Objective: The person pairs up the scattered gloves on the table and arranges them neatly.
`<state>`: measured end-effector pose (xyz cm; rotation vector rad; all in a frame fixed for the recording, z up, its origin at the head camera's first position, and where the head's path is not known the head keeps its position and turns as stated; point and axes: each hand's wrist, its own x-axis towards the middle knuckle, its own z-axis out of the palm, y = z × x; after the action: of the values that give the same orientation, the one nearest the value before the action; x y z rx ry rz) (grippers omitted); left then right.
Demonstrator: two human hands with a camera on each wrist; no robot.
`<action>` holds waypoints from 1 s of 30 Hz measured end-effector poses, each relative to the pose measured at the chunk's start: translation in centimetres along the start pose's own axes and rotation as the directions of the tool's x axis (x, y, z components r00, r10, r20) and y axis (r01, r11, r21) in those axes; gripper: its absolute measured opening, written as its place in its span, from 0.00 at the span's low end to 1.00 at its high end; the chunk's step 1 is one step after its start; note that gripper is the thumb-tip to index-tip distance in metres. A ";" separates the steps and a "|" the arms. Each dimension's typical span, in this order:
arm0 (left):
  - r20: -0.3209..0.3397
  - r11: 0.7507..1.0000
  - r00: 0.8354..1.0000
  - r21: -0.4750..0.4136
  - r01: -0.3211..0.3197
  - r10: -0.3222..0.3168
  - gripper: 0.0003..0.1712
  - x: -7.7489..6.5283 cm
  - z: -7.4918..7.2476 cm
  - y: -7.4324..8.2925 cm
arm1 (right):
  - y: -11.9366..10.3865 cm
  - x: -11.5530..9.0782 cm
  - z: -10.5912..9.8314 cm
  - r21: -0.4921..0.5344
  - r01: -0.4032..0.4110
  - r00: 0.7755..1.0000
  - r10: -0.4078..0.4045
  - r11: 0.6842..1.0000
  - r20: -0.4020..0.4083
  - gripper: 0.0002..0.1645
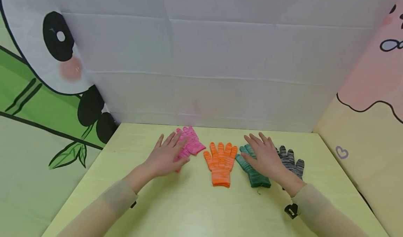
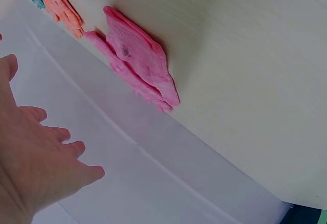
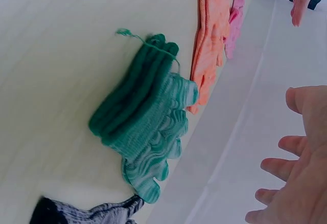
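Several knitted gloves lie in a row on the table. My left hand (image 1: 167,156), fingers spread, hovers by the pink gloves (image 1: 192,144) and partly covers them in the head view; in the left wrist view it is apart from the pink pair (image 2: 140,58). Between my hands lies an orange glove (image 1: 221,165), fingers pointing away. My right hand (image 1: 263,158) is held above the green gloves (image 1: 258,177), spread and holding nothing. The green pair (image 3: 148,106) shows its thick cuffs and a loose thread in the right wrist view. Partly behind my right hand are grey-and-black gloves (image 1: 292,163).
The pale yellow table (image 1: 201,212) ends at a white creased sheet (image 1: 220,72) at the back. A green panda-print wall (image 1: 31,153) stands on the left, a pink and cream wall (image 1: 362,139) on the right. Both wrists carry a black strap piece (image 1: 291,210).
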<state>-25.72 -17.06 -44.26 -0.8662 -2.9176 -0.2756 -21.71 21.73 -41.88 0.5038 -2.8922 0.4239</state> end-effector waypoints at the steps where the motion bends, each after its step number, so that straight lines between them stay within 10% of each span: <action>1: -0.009 1.000 1.000 -0.003 0.006 -0.006 0.48 -0.3 -0.1 -0.4 | 0.0 0.2 -0.1 0.001 0.001 1.000 -0.001 1.000 -0.001 0.43; 30: -0.013 0.989 0.989 0.002 0.146 -0.146 0.48 -5.3 0.6 -5.3 | -4.9 8.3 0.5 0.072 -0.005 0.999 0.002 0.997 0.041 0.39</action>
<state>-24.24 -24.10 -46.29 -0.6486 -2.9732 -0.2852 -27.70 14.61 -39.33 0.5253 -2.9264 0.5261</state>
